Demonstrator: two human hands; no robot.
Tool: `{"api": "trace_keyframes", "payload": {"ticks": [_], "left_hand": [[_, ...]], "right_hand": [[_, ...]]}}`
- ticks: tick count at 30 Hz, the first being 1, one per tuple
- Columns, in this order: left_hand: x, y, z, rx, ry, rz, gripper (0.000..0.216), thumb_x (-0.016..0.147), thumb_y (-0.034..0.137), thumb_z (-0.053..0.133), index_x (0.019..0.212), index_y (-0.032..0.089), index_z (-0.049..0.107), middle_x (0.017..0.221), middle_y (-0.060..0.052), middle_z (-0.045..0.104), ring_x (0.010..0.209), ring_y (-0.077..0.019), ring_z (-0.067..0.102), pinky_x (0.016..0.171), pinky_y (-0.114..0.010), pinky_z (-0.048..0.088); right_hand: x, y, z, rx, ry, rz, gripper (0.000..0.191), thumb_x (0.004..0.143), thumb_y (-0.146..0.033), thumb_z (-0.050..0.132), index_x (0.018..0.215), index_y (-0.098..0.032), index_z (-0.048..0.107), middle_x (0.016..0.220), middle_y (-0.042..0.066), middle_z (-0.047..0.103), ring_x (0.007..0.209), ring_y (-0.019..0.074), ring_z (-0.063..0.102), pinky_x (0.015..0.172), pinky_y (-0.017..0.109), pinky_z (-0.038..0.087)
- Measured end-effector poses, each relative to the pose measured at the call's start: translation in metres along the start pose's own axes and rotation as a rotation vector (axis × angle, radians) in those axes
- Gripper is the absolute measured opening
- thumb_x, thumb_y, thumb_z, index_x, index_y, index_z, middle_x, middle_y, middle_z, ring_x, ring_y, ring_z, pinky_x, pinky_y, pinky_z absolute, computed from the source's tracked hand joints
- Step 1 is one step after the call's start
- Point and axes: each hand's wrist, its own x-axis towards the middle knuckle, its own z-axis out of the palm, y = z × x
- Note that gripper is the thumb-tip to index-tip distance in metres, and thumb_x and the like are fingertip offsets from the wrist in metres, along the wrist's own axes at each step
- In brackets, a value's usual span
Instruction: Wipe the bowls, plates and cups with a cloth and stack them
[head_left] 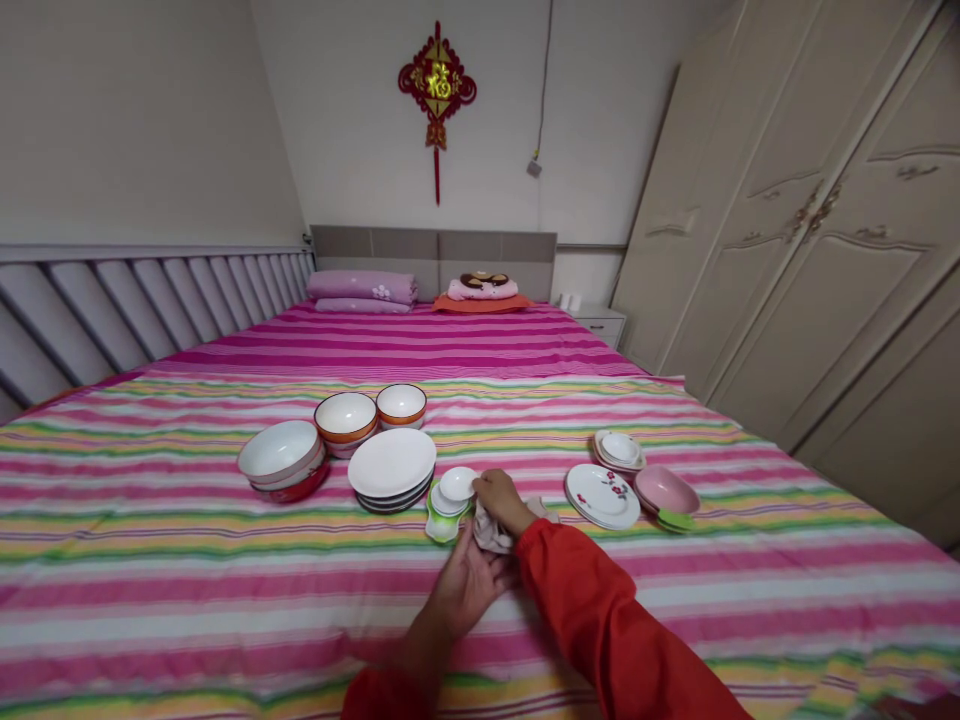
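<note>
My right hand (pixel 501 498) reaches over from the right, fingers closed on the rim of a small white dish (pixel 458 482). That dish is above another small white dish (pixel 445 503) and a green-edged dish (pixel 442 528). Below it my left hand (pixel 472 580) is palm up with its fingers apart, close to a crumpled beige cloth (pixel 491 533). The cloth lies under my right wrist; part of it is hidden. Just left of the small dishes stands a stack of plates with a white plate (pixel 391 463) on top.
Stacked bowls stand at left: a large white bowl (pixel 280 452) and two orange-rimmed bowls (pixel 346 416). At right are flowered plates (pixel 602 497), a pink bowl (pixel 667 490) and small white dishes (pixel 621 447). All rest on a striped bed sheet (pixel 300 590). A wardrobe (pixel 817 260) flanks the bed.
</note>
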Motion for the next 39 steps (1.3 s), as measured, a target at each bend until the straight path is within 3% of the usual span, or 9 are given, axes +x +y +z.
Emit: {"api": "trace_keyframes", "payload": {"ticks": [6, 15, 20, 23, 26, 30, 33, 36, 39], "left_hand": [[-0.001, 0.002, 0.004, -0.037, -0.096, -0.011, 0.07, 0.086, 0.066, 0.033, 0.14, 0.02, 0.04, 0.13, -0.014, 0.058, 0.123, -0.0272, 0.05, 0.105, -0.045, 0.034], [0.001, -0.002, 0.0, -0.036, -0.02, 0.068, 0.059, 0.092, 0.052, 0.036, 0.141, 0.018, 0.04, 0.117, -0.011, 0.067, 0.11, -0.0208, 0.06, 0.105, -0.035, 0.036], [-0.001, -0.001, 0.002, -0.022, -0.044, 0.115, 0.061, 0.091, 0.052, 0.038, 0.143, 0.018, 0.037, 0.119, -0.011, 0.067, 0.114, -0.0224, 0.059, 0.105, -0.038, 0.037], [0.002, -0.003, -0.003, -0.029, -0.018, 0.119, 0.056, 0.093, 0.047, 0.037, 0.144, 0.022, 0.036, 0.123, -0.01, 0.065, 0.116, -0.0203, 0.057, 0.107, -0.038, 0.036], [0.005, -0.005, -0.01, -0.035, -0.03, 0.136, 0.052, 0.095, 0.039, 0.038, 0.145, 0.023, 0.033, 0.127, -0.009, 0.062, 0.12, -0.0187, 0.054, 0.11, -0.037, 0.032], [0.003, -0.006, -0.013, 0.017, -0.063, 0.125, 0.056, 0.093, 0.039, 0.044, 0.143, 0.014, 0.036, 0.128, -0.014, 0.06, 0.124, -0.0232, 0.05, 0.112, -0.037, 0.029], [-0.002, -0.004, -0.012, 0.052, -0.036, 0.04, 0.06, 0.09, 0.046, 0.047, 0.139, 0.012, 0.042, 0.126, -0.015, 0.06, 0.123, -0.0275, 0.051, 0.112, -0.04, 0.03], [-0.005, -0.003, -0.011, 0.054, -0.009, 0.017, 0.061, 0.089, 0.05, 0.048, 0.137, 0.012, 0.046, 0.125, -0.015, 0.061, 0.123, -0.0283, 0.051, 0.112, -0.041, 0.03], [-0.003, -0.005, -0.009, 0.046, -0.023, 0.07, 0.061, 0.089, 0.049, 0.047, 0.136, 0.009, 0.046, 0.122, -0.017, 0.063, 0.122, -0.0259, 0.052, 0.112, -0.038, 0.028]], "right_hand": [[-0.034, 0.025, -0.017, 0.217, 0.09, -0.019, 0.02, 0.068, -0.028, 0.045, 0.05, -0.02, 0.041, 0.049, -0.004, 0.038, 0.053, 0.0113, 0.039, 0.049, 0.022, 0.027], [-0.085, 0.05, -0.012, 0.42, 0.12, -0.034, 0.032, 0.066, -0.043, 0.053, 0.049, -0.021, 0.037, 0.052, -0.004, 0.038, 0.054, 0.0111, 0.036, 0.05, 0.023, 0.031], [-0.098, 0.037, -0.035, 0.656, 0.379, 0.076, 0.044, 0.068, -0.057, 0.063, 0.057, -0.022, 0.039, 0.049, -0.007, 0.036, 0.047, 0.0105, 0.037, 0.047, 0.023, 0.032], [-0.1, 0.027, -0.048, 0.738, 0.5, 0.121, 0.043, 0.07, -0.062, 0.061, 0.066, -0.023, 0.044, 0.052, -0.006, 0.044, 0.046, 0.0122, 0.043, 0.045, 0.024, 0.035], [-0.101, 0.021, -0.04, 0.653, 0.479, 0.033, 0.041, 0.071, -0.061, 0.061, 0.075, -0.021, 0.052, 0.062, -0.002, 0.055, 0.056, 0.0155, 0.053, 0.051, 0.026, 0.043], [-0.115, 0.021, -0.002, 0.447, 0.34, -0.222, 0.031, 0.082, -0.048, 0.054, 0.093, -0.019, 0.059, 0.087, 0.007, 0.066, 0.082, 0.0216, 0.062, 0.075, 0.033, 0.051], [-0.131, 0.023, 0.017, 0.178, 0.276, -0.443, 0.033, 0.087, -0.032, 0.048, 0.117, -0.021, 0.057, 0.12, 0.011, 0.061, 0.115, 0.0247, 0.054, 0.105, 0.045, 0.034], [-0.138, 0.03, 0.01, -0.04, 0.175, -0.551, 0.042, 0.085, -0.02, 0.047, 0.126, -0.025, 0.053, 0.128, 0.008, 0.058, 0.123, 0.0248, 0.048, 0.112, 0.053, 0.019], [-0.134, 0.044, -0.012, -0.104, 0.068, -0.675, 0.049, 0.077, -0.011, 0.047, 0.123, -0.026, 0.056, 0.124, 0.006, 0.06, 0.119, 0.0232, 0.05, 0.105, 0.048, 0.032]]}}
